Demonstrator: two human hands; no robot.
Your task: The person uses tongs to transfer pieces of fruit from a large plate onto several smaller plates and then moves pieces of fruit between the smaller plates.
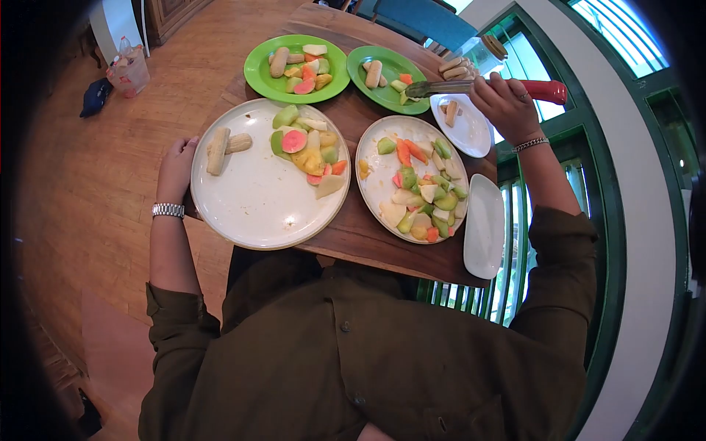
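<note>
Gripping red-handled tongs (548, 91) in right hand (506, 106), closed firmly, reaching over green oval plate (390, 60), likely to spare fingers touching food. Resting left hand (176, 165) at rim of large white plate (250, 192) on bench (397, 254), apparently for steadiness; can't tell if clamped. Separating biscuits (218, 151) from fruit (307, 158) there, probably for tidiness.

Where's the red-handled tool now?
Head view, far right: the red-handled tool is in the right hand, its tip over the small green plate.
</note>
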